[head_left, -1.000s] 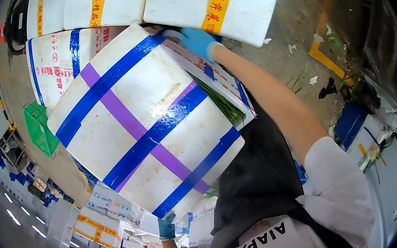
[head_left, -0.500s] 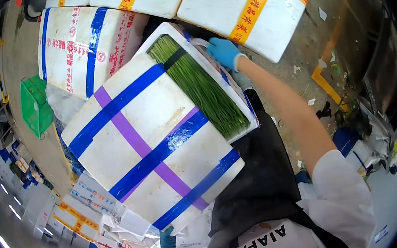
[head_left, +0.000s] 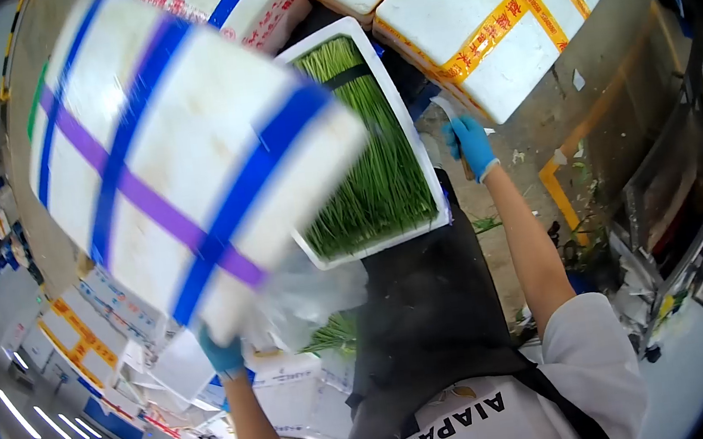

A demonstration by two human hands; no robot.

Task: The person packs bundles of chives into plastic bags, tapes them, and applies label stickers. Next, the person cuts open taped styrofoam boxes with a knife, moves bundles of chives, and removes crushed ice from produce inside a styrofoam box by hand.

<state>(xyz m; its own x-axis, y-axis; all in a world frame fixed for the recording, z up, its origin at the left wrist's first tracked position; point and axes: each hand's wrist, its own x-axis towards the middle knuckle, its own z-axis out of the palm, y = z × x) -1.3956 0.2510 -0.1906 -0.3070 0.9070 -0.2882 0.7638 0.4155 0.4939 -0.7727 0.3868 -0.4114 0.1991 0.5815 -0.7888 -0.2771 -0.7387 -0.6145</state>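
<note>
The white foam lid (head_left: 187, 143) is tilted in front of the left side of the view. It looks thick, with rounded corners and a few faint brownish marks; its right end is blurred. Three wide strips of blue tape cross it, and a long strip of purple tape runs over its length, with a shorter purple piece near the top.

The grip of the left hand (head_left: 224, 353), in a blue glove, is grasping the near edge of this lid. The right hand (head_left: 469, 144), also gloved in blue, has its grip closed around a knife (head_left: 464, 161) with a brown handle and a pale blade.

Between the two hands stands an open white foam box (head_left: 405, 114), partly covered in view by the lid. It is filled with long green stems (head_left: 380, 168), laid parallel, paler at the far end and tied with a dark band.

Just beyond, to the right, a closed foam box (head_left: 486, 31) carries yellow tape with red Chinese characters, too small for me to read surely. Another box (head_left: 201, 2), with blue tape, also bears red Chinese printing. On the white shirt (head_left: 445, 434), black capital letters appear upside down.
</note>
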